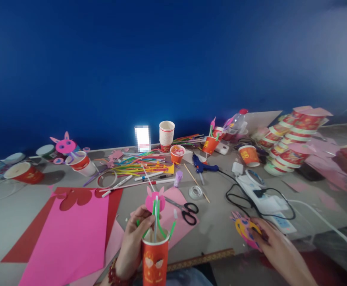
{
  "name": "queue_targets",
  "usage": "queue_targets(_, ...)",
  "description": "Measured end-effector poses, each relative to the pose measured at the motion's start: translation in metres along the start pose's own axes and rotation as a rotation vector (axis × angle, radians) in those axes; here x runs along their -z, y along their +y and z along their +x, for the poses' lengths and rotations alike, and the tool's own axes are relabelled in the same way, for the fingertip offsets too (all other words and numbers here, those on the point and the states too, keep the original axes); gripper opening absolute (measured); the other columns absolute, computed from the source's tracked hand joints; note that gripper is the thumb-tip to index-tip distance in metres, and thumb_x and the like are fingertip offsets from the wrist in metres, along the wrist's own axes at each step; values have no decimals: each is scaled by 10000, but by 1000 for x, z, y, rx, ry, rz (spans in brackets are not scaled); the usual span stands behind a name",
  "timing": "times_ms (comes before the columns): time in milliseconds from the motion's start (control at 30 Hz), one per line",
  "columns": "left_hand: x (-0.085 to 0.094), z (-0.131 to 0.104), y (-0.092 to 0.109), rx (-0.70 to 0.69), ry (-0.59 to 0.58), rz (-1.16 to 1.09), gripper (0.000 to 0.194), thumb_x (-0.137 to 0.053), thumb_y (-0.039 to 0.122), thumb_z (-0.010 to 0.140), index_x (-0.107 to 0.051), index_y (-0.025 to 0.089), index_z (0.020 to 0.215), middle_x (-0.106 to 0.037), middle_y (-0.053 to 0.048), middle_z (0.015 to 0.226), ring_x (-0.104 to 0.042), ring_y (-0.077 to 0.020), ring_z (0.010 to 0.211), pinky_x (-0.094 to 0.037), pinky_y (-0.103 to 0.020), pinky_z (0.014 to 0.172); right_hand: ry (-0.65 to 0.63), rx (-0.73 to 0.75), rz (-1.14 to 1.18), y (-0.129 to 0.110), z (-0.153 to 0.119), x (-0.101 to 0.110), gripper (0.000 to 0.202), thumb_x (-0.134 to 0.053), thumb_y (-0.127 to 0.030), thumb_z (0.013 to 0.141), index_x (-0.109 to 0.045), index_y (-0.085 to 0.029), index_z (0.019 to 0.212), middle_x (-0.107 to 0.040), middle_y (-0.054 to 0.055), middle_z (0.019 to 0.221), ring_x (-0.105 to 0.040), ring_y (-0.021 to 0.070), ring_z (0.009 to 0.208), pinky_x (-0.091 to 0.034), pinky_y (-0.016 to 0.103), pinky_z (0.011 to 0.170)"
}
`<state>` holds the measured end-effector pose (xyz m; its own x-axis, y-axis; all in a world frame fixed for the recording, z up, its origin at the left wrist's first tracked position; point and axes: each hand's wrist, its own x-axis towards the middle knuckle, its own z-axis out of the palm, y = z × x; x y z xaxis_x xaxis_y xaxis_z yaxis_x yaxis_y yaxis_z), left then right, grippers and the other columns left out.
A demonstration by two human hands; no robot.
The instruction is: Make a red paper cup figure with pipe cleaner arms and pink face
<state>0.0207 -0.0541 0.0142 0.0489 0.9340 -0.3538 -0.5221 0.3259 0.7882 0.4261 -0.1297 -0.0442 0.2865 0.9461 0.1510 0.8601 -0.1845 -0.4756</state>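
Observation:
My left hand [137, 226] is closed, thumb and fingers pinching a pink paper animal head [155, 201] with two ears. Its back faces me, with a pale straw [156, 222] and green pipe cleaners [161, 230] running down into a red paper cup [155, 262]. The cup is upright in front of my left wrist; its base is out of frame. Off to the right, my right hand [265, 236] grips a pink and yellow paper cutout [245, 230], partly covered by the fingers. Black-handled scissors [188, 212] lie on pink paper between my hands.
Pink paper sheets [72, 230] lie at left. A blue glue gun [203, 165], tape roll [195, 192] and coloured pipe cleaners [137, 163] lie farther back. At right are a power strip [263, 198] with cables and stacked cups [295, 139]. A finished-looking pink figure [66, 146] stands left.

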Motion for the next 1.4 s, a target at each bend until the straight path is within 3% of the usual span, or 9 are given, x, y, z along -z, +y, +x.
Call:
queue_targets(200, -1, 0, 1, 4, 17, 5, 263, -860, 270, 670, -720, 198, 882, -722, -9, 853, -643, -137, 720, -488, -192, 623, -144, -30, 214, -9, -5, -9, 374, -559, -481, 822, -698, -188, 1007, -754, 142, 1053, -729, 309, 920, -593, 384, 786)
queue_targets(400, -1, 0, 0, -2, 39, 7, 287, -874, 275, 639, -726, 196, 873, -723, -9, 838, -648, -138, 702, -496, -206, 631, -10, 117, 126, -23, -15, -21, 309, -561, -460, 858, -733, -210, 919, -707, 151, 1119, -684, 311, 1042, -569, 416, 889)
queue_targets(600, -1, 1, -3, 10, 42, 13, 311, -862, 284, 658, -731, 206, 930, -726, -19, 905, -661, -159, 766, -507, -222, 670, -64, 206, 23, -33, -21, -26, 355, -489, -483, 937, -695, -214, 1041, -684, 148, 1220, -665, 311, 1111, -545, 448, 952)
queue_targets(800, 2, 1, -4, 7, 4, -4, 259, -847, 267, 697, -737, 204, 923, -705, -16, 902, -636, -144, 792, -501, -204, 692, 22, 260, -69, -25, -25, -32, 380, -465, -443, 960, -594, -193, 1216, -622, 157, 1315, -614, 319, 1194, -507, 485, 994)
queue_targets(933, 3, 0, -4, 19, -2, -31, 238, -844, 252, 707, -741, 217, 919, -701, -6, 895, -629, -133, 794, -503, -194, 698, 111, 400, -121, -41, -35, -39, 343, -404, -320, 989, -588, -233, 1265, -636, 113, 1313, -573, 306, 1243, -461, 477, 1020)
queue_targets(1033, 3, 0, -5, 19, -1, -24, 240, -846, 248, 704, -743, 207, 917, -699, -13, 891, -630, -135, 790, -507, -196, 694, 114, 479, -212, -59, -36, -46, 455, -407, -328, 990, -459, -231, 1432, -582, 103, 1415, -512, 307, 1323, -360, 488, 1102)
queue_targets(1167, 0, 1, -4, 14, -22, -27, 262, -845, 254, 700, -743, 201, 936, -698, -20, 895, -631, -140, 782, -518, -211, 693, 83, 558, -384, -74, -30, -52, 766, -500, -504, 940, -222, -172, 1572, -490, 131, 1507, -495, 324, 1339, -262, 473, 1144)
queue_targets(1400, 1, 0, 5, -33, -15, -45, 227, -871, 261, 665, -752, 192, 845, -677, -3, 796, -623, -131, 741, -517, -200, 680, 95, 600, -438, -72, -26, -54, 831, -462, -529, 927, -142, -148, 1593, -497, 158, 1493, -536, 343, 1296, -250, 507, 1122)
